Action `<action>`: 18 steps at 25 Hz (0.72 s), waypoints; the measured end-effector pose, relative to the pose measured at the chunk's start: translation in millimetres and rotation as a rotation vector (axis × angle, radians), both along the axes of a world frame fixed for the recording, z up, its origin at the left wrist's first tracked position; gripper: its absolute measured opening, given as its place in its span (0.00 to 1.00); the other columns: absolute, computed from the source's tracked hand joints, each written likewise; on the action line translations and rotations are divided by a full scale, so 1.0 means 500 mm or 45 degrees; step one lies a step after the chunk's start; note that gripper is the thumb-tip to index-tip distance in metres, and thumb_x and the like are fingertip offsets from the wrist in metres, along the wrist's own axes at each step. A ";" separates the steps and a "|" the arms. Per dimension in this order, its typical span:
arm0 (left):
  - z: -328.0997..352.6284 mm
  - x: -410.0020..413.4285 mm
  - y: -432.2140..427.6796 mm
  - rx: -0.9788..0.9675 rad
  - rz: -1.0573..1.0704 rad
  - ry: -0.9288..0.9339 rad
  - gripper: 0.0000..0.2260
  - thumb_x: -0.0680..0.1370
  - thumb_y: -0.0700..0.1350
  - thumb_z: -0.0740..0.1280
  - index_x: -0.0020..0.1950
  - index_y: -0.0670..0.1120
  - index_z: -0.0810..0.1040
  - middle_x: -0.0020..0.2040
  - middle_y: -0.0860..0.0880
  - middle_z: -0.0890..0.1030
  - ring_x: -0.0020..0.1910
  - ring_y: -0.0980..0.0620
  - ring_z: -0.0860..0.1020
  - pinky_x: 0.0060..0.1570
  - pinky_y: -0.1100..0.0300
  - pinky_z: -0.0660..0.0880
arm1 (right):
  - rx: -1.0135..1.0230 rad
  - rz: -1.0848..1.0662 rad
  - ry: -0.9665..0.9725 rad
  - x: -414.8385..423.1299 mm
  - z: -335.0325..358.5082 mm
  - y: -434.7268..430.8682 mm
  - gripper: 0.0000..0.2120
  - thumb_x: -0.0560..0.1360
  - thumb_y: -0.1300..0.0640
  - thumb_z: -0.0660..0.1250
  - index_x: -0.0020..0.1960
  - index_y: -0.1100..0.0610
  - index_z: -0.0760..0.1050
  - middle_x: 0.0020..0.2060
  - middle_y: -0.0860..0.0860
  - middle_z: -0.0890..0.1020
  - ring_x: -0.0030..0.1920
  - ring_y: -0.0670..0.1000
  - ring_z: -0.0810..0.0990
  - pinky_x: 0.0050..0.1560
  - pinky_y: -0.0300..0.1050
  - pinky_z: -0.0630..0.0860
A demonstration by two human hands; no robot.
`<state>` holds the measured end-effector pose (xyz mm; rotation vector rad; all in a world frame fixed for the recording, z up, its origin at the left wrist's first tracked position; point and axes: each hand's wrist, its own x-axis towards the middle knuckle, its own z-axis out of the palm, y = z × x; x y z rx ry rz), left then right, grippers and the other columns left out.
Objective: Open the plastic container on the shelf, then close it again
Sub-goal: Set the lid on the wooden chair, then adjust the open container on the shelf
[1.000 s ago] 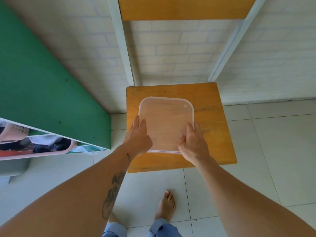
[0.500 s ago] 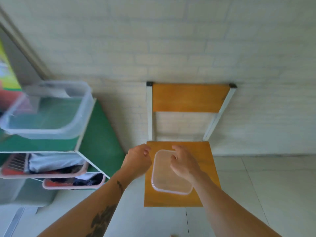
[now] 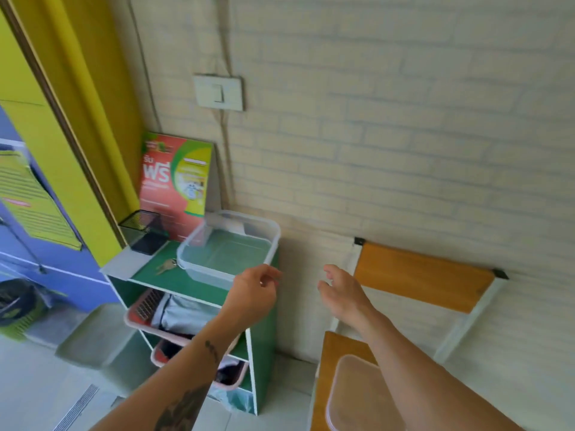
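A clear plastic container [image 3: 228, 248] stands without its lid on top of the green shelf [image 3: 174, 279], by the brick wall. Its translucent lid [image 3: 354, 396] lies flat on the wooden chair seat [image 3: 334, 349] at the lower right. My left hand [image 3: 253, 295] hovers just in front of the container's near right corner, fingers loosely curled, holding nothing. Beside it, my right hand [image 3: 340, 293] is in the air between shelf and chair, fingers apart and empty.
A black mesh box [image 3: 143, 231], keys [image 3: 166, 266] and a red-green leaflet [image 3: 175, 185] share the shelf top. Pink baskets [image 3: 161, 312] with clothes fill the shelf's lower levels. A yellow door frame stands at left; the chair's backrest [image 3: 420, 275] is at right.
Both hands let go of the lid on the chair seat and rose leftward toward the open container. The view swung up and left from the chair to the shelf.
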<state>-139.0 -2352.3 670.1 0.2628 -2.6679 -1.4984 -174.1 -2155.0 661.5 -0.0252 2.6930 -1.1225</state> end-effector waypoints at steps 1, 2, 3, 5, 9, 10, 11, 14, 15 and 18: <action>0.009 -0.009 -0.035 0.047 0.041 0.042 0.15 0.76 0.35 0.61 0.46 0.53 0.82 0.41 0.51 0.85 0.38 0.49 0.84 0.34 0.65 0.76 | -0.004 -0.004 0.001 -0.010 0.003 -0.029 0.27 0.81 0.50 0.57 0.78 0.54 0.59 0.76 0.54 0.66 0.75 0.55 0.66 0.72 0.54 0.65; 0.018 -0.018 -0.069 0.097 0.083 0.093 0.15 0.76 0.35 0.60 0.46 0.51 0.82 0.40 0.50 0.85 0.38 0.50 0.84 0.36 0.64 0.75 | -0.002 -0.013 0.008 -0.020 0.005 -0.059 0.27 0.81 0.50 0.57 0.78 0.54 0.59 0.76 0.54 0.66 0.75 0.55 0.65 0.73 0.54 0.65; 0.022 -0.029 -0.110 0.143 0.121 0.141 0.15 0.77 0.34 0.59 0.46 0.49 0.82 0.40 0.49 0.85 0.38 0.50 0.83 0.37 0.64 0.75 | -0.004 -0.032 0.015 -0.032 0.006 -0.093 0.27 0.81 0.50 0.58 0.79 0.54 0.58 0.76 0.54 0.66 0.75 0.55 0.65 0.73 0.54 0.64; 0.029 -0.049 -0.187 0.195 0.182 0.206 0.14 0.78 0.34 0.58 0.47 0.47 0.82 0.40 0.48 0.84 0.38 0.51 0.82 0.32 0.69 0.74 | -0.030 -0.091 0.013 -0.052 0.006 -0.156 0.28 0.81 0.50 0.58 0.79 0.54 0.58 0.76 0.54 0.65 0.75 0.55 0.65 0.73 0.54 0.64; 0.015 -0.117 -0.353 0.187 0.239 0.265 0.15 0.77 0.34 0.58 0.47 0.46 0.83 0.42 0.48 0.84 0.39 0.48 0.82 0.30 0.68 0.75 | -0.050 -0.285 0.030 -0.091 -0.007 -0.272 0.29 0.81 0.50 0.58 0.79 0.55 0.56 0.78 0.55 0.63 0.76 0.57 0.62 0.74 0.56 0.62; 0.006 -0.136 -0.388 0.167 0.246 0.252 0.15 0.77 0.34 0.58 0.48 0.46 0.83 0.43 0.48 0.84 0.39 0.47 0.82 0.31 0.66 0.75 | -0.048 -0.340 0.032 -0.098 -0.010 -0.294 0.30 0.81 0.49 0.58 0.80 0.55 0.55 0.78 0.55 0.62 0.77 0.57 0.62 0.75 0.56 0.61; -0.005 -0.151 -0.420 0.136 0.243 0.231 0.15 0.76 0.34 0.59 0.48 0.46 0.83 0.43 0.49 0.85 0.38 0.48 0.82 0.33 0.64 0.75 | -0.041 -0.384 0.036 -0.103 -0.014 -0.313 0.30 0.81 0.50 0.58 0.80 0.55 0.55 0.78 0.55 0.61 0.77 0.57 0.61 0.75 0.56 0.60; -0.053 -0.190 -0.493 -0.027 0.141 0.186 0.14 0.75 0.34 0.60 0.50 0.47 0.83 0.47 0.48 0.84 0.42 0.47 0.81 0.44 0.57 0.78 | 0.009 -0.468 0.088 -0.115 -0.023 -0.360 0.28 0.83 0.53 0.56 0.80 0.56 0.53 0.79 0.55 0.59 0.78 0.56 0.59 0.75 0.54 0.57; -0.073 -0.200 -0.510 -0.089 0.097 0.184 0.15 0.74 0.34 0.61 0.52 0.46 0.83 0.49 0.47 0.83 0.45 0.46 0.81 0.49 0.53 0.79 | 0.028 -0.481 0.107 -0.118 -0.025 -0.371 0.28 0.83 0.54 0.55 0.80 0.56 0.52 0.79 0.55 0.59 0.78 0.56 0.59 0.75 0.53 0.57; -0.128 -0.223 -0.545 -0.240 -0.050 0.106 0.17 0.73 0.33 0.62 0.57 0.45 0.82 0.54 0.46 0.79 0.52 0.46 0.79 0.56 0.50 0.77 | 0.109 -0.496 0.139 -0.138 -0.037 -0.394 0.27 0.84 0.56 0.53 0.80 0.56 0.49 0.79 0.55 0.58 0.77 0.57 0.61 0.73 0.52 0.59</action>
